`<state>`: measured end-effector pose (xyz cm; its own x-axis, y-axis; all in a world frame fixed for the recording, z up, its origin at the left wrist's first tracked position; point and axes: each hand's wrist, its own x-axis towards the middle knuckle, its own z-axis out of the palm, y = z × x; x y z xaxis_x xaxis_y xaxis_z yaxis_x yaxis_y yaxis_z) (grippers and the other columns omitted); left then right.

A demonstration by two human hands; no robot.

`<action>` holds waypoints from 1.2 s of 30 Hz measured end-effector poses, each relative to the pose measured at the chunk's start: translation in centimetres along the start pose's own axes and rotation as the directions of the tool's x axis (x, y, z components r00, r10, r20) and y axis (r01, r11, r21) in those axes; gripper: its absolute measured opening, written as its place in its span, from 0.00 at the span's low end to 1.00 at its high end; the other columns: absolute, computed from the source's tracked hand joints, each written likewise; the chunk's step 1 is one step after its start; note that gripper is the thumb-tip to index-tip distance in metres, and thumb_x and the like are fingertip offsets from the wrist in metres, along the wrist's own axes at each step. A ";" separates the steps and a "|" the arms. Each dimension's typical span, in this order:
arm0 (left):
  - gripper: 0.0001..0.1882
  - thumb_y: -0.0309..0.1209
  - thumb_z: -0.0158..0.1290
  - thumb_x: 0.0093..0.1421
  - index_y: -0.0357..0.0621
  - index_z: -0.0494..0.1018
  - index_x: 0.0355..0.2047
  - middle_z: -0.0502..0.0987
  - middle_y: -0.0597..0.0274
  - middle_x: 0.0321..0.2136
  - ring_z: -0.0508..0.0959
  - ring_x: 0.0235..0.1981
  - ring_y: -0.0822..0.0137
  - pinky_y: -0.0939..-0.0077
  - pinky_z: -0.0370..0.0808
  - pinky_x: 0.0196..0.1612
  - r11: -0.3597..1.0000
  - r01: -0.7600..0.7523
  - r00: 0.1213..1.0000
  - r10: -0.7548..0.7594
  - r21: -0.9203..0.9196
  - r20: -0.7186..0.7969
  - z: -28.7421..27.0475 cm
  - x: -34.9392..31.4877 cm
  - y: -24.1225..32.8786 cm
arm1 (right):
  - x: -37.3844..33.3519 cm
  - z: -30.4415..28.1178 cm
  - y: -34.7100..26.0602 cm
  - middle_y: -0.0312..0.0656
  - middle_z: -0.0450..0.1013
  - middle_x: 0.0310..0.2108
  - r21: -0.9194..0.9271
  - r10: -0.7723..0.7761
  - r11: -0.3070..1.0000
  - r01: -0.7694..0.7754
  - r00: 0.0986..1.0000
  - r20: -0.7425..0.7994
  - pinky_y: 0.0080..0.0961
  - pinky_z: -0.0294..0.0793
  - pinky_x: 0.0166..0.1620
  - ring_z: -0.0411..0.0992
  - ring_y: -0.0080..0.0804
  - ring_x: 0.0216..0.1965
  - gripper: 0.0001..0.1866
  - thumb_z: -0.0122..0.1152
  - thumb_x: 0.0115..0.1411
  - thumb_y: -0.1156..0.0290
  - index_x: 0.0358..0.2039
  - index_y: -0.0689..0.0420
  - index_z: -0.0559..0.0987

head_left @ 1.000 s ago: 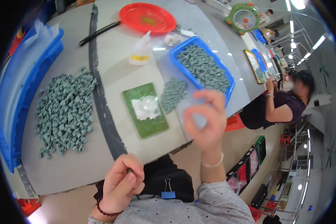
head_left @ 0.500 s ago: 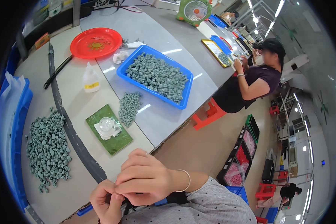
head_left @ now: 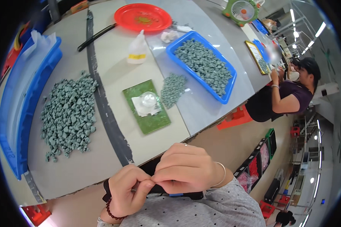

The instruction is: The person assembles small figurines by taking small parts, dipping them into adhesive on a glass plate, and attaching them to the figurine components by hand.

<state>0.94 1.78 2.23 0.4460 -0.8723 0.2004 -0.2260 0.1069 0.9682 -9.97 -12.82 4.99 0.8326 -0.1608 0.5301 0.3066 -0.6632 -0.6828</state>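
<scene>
My left hand (head_left: 128,189) and my right hand (head_left: 185,169) meet fingertip to fingertip in front of my body, just off the table's near edge. Both are closed in a pinch; whatever lies between the fingertips is too small or hidden to make out. Beyond them on the table lies a green rectangular pad (head_left: 154,125) bearing a white piece and a small clear round dish (head_left: 148,99). Beside the pad is a small heap of grey-green pieces (head_left: 173,89). A larger pile of grey-green pieces (head_left: 69,115) spreads to the left.
A blue tray (head_left: 178,62) full of similar pieces stands right of a white squeeze bottle (head_left: 137,49). Farther back are a red plate (head_left: 127,17) and a black pen-like tool (head_left: 96,37). An empty-looking blue bin (head_left: 32,98) lies far left. A co-worker (head_left: 291,96) sits at the right.
The view has shifted, so the table and its things appear farther left-to-right and higher. My hands stay pinched together, and my left wrist with a dark beaded bracelet now shows.
</scene>
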 end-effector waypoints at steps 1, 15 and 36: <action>0.07 0.25 0.54 0.53 0.37 0.71 0.20 0.69 0.62 0.16 0.66 0.17 0.70 0.81 0.61 0.20 1.000 0.012 1.000 -0.012 0.006 -0.013 -0.1 -0.1 -0.3 | 0.2 0.0 0.1 0.38 0.72 0.24 -0.021 -0.012 1.000 0.012 1.000 -0.004 0.22 0.69 0.25 0.69 0.31 0.23 0.10 0.63 0.37 0.84 0.24 0.60 0.77; 0.14 0.38 0.40 0.65 0.38 0.64 0.32 0.68 0.63 0.19 0.70 0.21 0.76 0.86 0.56 0.16 0.197 0.243 0.963 -0.162 -0.950 0.213 -1.1 -1.1 -1.4 | 2.5 -7.3 3.0 0.44 0.73 0.24 -0.566 -0.370 0.809 -0.159 0.610 -0.701 0.21 0.70 0.31 0.71 0.30 0.28 0.08 0.61 0.45 0.82 0.27 0.70 0.75; 0.07 0.27 0.56 0.55 0.35 0.71 0.29 0.74 0.54 0.27 0.75 0.22 0.69 0.80 0.72 0.26 0.452 -0.012 0.986 -0.141 -0.892 -0.084 -1.5 -1.9 -2.1 | 4.5 -1.8 6.6 0.39 0.72 0.22 -0.747 -0.230 0.641 0.176 0.973 0.032 0.24 0.68 0.29 0.70 0.34 0.26 0.11 0.63 0.35 0.86 0.23 0.61 0.76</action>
<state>1.86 3.87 0.01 0.5449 -0.8352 0.0736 0.6654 0.4842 0.5682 -5.08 -19.25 3.81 0.7543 0.0197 0.6562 -0.0016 -0.9995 0.0318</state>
